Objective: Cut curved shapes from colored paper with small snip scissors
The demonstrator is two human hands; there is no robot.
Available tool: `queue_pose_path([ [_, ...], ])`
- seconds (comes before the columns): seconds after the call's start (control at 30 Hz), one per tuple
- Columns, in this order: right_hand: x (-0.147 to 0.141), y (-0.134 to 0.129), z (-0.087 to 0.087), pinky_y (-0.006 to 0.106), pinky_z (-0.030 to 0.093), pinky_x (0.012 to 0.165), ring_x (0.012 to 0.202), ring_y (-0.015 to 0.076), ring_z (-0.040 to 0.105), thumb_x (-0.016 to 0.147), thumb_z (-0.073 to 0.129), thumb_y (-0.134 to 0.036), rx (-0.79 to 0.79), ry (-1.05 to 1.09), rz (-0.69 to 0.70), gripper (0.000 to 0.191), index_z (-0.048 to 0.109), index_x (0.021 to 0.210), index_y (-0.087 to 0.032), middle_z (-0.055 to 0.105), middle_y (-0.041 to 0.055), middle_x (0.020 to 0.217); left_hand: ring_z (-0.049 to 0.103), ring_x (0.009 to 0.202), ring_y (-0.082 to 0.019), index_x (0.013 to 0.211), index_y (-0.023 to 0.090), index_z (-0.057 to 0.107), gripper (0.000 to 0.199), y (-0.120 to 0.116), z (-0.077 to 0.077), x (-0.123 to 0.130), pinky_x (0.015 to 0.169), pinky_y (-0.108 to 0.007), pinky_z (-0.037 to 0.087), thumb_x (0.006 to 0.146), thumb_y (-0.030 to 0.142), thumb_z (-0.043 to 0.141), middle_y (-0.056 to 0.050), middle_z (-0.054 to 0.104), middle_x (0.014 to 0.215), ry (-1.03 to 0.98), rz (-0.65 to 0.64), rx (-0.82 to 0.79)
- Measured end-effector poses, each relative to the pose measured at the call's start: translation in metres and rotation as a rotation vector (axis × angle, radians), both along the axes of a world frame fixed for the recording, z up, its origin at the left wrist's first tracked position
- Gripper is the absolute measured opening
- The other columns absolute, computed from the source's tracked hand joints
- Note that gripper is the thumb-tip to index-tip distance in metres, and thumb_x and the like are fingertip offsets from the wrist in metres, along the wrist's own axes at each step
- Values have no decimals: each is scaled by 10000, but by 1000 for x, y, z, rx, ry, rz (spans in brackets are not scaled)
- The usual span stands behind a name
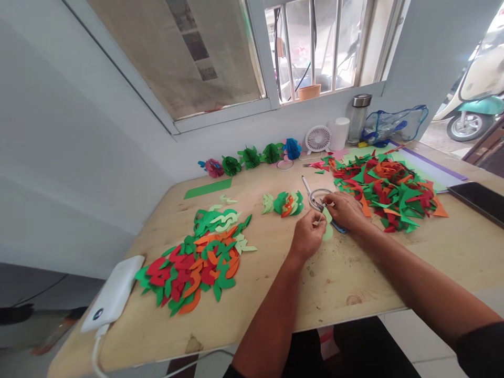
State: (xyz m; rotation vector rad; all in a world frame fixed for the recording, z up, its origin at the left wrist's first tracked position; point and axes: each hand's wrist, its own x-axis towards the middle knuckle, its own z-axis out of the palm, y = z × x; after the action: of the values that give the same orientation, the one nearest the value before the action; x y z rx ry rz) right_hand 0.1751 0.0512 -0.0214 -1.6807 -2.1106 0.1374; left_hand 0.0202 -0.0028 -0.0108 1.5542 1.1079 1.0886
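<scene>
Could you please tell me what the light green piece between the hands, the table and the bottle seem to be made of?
Light green piece: probably matt paper or thin card; it looks flat, with cleanly cut curves.
Table: apparently pale wood or plywood, fairly dull; a knot shows.
Bottle: clear and glossy, glass or plastic; its cap shines like metal.

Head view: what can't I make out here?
In the head view:
Pale green paper: partly covered by the left hand.
Blue object: mostly hidden beneath the right hand.
Dark phone: cut off by the right edge.
White device: its dark mark is too small to read.
</scene>
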Motion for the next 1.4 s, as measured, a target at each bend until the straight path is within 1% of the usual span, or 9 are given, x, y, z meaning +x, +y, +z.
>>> queue_pose_path([
  [0.1,-1,-1,2,271,320,608,876,220,566,761,544,-179,-35,-5,-27,172,670,872,-213,696,47,883,530,613,-95,709,176,501,52,-3,3,3,578,-203,418,752,147,505,16,555,702,130,-73,15],
  [0.23,-2,-3,6,272,307,604,890,228,559,788,540,-202,-55,-5,-27,170,675,890,-222,694,45,886,539,698,-130,728,188,509,72,-3,3,4,625,-223,420,752,121,498,4,558,698,288,-99,46],
  [0.4,-2,-4,7,271,317,618,884,225,563,805,531,-202,-50,-4,-15,161,675,874,-214,690,52,883,511,719,-136,729,191,488,73,-2,0,6,644,-235,400,781,142,472,-1,558,725,369,-128,73],
  [0.53,-1,-3,5,267,321,630,851,211,562,802,525,-179,-36,5,15,156,668,859,-206,689,47,862,498,724,-138,728,195,464,75,-2,0,7,647,-240,384,795,160,462,-3,555,741,394,-129,75],
  [0.67,0,-3,4,262,301,611,862,211,544,802,535,-187,-36,9,28,165,665,899,-221,688,42,875,493,712,-138,722,198,452,79,-2,1,7,642,-244,374,795,169,455,1,544,728,402,-133,80],
  [0.83,0,-2,4,269,302,628,858,214,533,816,505,-175,-40,-30,48,189,662,915,-211,685,54,875,479,685,-133,726,201,447,71,-2,1,7,626,-243,364,793,177,449,11,523,701,392,-137,83],
  [1.2,-4,-6,11,275,264,619,848,214,507,797,525,-176,-70,-108,38,175,649,913,-218,668,50,839,477,690,-136,715,202,447,71,-1,0,6,637,-248,372,781,179,446,9,522,704,388,-138,72],
  [1.3,-5,-7,13,275,255,617,870,214,507,803,520,-179,-78,-115,29,173,643,916,-223,668,50,857,482,698,-139,721,202,455,62,-1,-1,6,645,-251,378,778,180,449,6,528,712,385,-138,69],
  [1.4,-5,-9,17,277,256,626,886,215,508,796,518,-176,-84,-128,51,175,635,921,-216,668,55,876,484,700,-138,722,201,454,67,-1,-1,6,641,-248,378,785,180,449,6,532,717,388,-137,68],
])
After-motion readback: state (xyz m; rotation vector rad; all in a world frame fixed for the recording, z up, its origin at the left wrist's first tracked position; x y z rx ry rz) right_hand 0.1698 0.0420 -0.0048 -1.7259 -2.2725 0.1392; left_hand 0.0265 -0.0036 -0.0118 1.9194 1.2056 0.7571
